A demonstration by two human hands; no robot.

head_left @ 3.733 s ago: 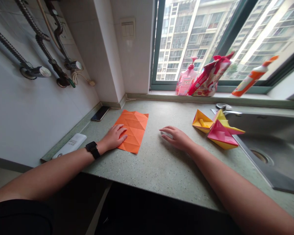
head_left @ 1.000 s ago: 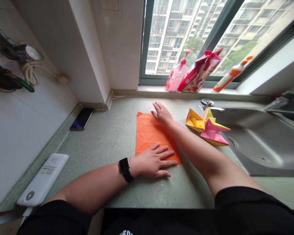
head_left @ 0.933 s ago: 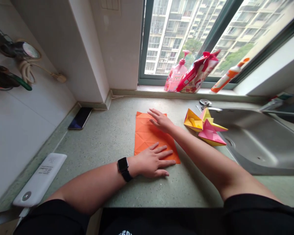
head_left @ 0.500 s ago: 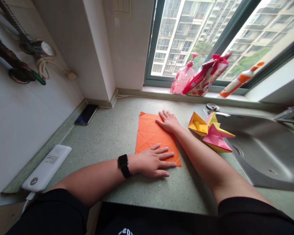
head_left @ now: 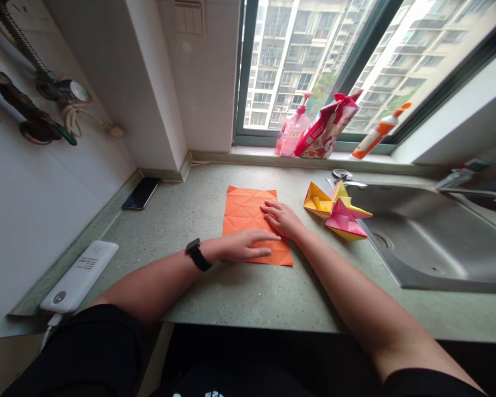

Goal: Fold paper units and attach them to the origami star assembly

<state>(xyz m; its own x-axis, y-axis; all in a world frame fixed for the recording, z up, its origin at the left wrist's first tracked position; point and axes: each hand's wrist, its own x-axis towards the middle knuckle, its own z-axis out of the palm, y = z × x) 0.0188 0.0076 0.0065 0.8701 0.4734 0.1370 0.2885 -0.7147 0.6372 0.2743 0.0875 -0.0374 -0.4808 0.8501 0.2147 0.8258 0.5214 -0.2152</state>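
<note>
Okay, in the head view the left hand and right hand have slid closer, left fingertips now just beside the right palm. Both lie flat on the creased orange origami sheet, left fingers together, right fingers slightly spread, nothing pinched or lifted. The sheet sits on a speckled green countertop, with folded yellow-and-pink paper models just right of it, near a steel sink. A phone and power bank lie along the wall; a pink pump bottle stands on the windowsill.
</note>
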